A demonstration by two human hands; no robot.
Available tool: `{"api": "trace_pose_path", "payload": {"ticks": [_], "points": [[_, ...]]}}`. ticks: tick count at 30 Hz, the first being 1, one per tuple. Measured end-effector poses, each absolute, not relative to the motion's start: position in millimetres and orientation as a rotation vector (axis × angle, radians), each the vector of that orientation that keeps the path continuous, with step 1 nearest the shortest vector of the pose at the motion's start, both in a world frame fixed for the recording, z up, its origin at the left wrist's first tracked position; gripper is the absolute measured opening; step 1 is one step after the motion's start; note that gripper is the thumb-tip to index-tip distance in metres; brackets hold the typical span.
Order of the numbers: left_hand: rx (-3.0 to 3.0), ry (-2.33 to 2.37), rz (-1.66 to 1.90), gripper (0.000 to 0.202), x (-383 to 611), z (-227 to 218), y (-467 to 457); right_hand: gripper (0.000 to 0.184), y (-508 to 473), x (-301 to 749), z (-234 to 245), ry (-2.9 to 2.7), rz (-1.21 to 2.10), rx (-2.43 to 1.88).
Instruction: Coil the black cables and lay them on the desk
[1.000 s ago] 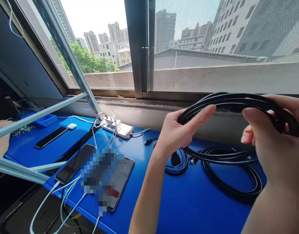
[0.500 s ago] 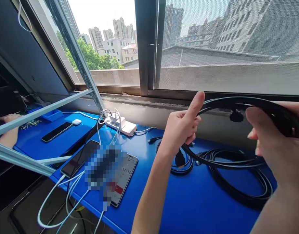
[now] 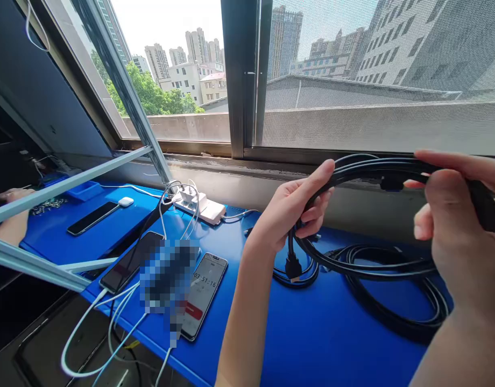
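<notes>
Both of my hands hold one looped black HDMI cable (image 3: 368, 167) above the blue table. My left hand (image 3: 285, 209) is closed round the left side of the loop, thumb along the top. One HDMI plug (image 3: 293, 266) dangles just below it. On the right side of the loop, my right hand (image 3: 457, 231) grips with its thumb pressed on the strands; some of its fingers are hidden behind. Another dark plug (image 3: 391, 183) hangs inside the loop. Beneath lie a large black cable coil (image 3: 387, 318) and a smaller coil (image 3: 299, 282), partly covered by my left arm.
Left of my arm are a phone showing a timer (image 3: 205, 295), a dark phone (image 3: 132, 260) and a white power strip (image 3: 209, 208). A metal frame (image 3: 122, 80) slants across the left. Behind it, another person's hand (image 3: 15, 212) rests near small metal parts.
My left hand has closed further round the loop, its thumb lowering from upright onto the strands. My right hand's thumb and fingers have shifted along the cable; the hanging plug swung slightly left.
</notes>
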State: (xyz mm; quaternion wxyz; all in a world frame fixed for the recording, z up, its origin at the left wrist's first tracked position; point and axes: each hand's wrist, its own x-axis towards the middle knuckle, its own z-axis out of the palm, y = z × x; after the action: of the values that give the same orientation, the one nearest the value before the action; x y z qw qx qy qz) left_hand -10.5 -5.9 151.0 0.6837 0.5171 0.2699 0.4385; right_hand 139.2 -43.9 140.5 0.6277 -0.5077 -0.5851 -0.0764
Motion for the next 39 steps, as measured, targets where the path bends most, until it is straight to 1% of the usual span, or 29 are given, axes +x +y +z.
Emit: {"api": "trace_pose_path", "payload": {"ticks": [5,9,12,14,16,20,22,25,31,33,35,39], "points": [[1.221,0.580,0.945,0.054,-10.7,150.4,-5.4,0.028,-44.3,141.3,140.3,-1.338,-0.147,-1.230],[1.316,0.665,1.146,0.058,-0.8,149.1,-9.8,0.032,-41.0,143.5,141.2,-1.326,-0.129,-1.239],[1.399,0.663,1.257,0.056,6.6,147.7,-12.9,0.030,-37.2,141.4,142.3,-1.276,-0.102,-1.219],[1.437,0.635,1.297,0.054,9.7,146.6,-13.8,0.033,-34.2,140.4,142.3,-1.259,-0.113,-1.158],[1.469,0.624,1.341,0.052,11.2,145.3,-13.8,0.042,-30.8,141.6,141.2,-1.265,-0.144,-1.123],[1.584,0.611,1.436,0.044,11.0,142.6,-13.4,0.069,-24.8,149.5,135.8,-1.316,-0.257,-1.192],[1.644,0.620,1.475,0.040,9.7,141.5,-12.8,0.075,-23.7,152.6,133.4,-1.368,-0.294,-1.228],[1.684,0.624,1.512,0.042,6.3,140.8,-11.2,0.068,-24.9,152.1,132.8,-1.449,-0.243,-1.230],[1.667,0.639,1.544,0.042,-1.9,141.7,-8.1,0.033,-26.2,147.7,132.8,-1.543,-0.179,-1.215],[1.613,0.640,1.580,0.043,-3.4,142.2,-7.8,0.029,-24.6,150.0,130.7,-1.551,-0.235,-1.291],[1.541,0.637,1.615,0.044,-4.0,142.7,-7.4,0.029,-23.0,152.3,129.0,-1.547,-0.287,-1.363],[1.385,0.668,1.674,0.045,-2.8,144.0,-6.1,0.023,-22.4,150.1,129.7,-1.479,-0.162,-1.327]]}}
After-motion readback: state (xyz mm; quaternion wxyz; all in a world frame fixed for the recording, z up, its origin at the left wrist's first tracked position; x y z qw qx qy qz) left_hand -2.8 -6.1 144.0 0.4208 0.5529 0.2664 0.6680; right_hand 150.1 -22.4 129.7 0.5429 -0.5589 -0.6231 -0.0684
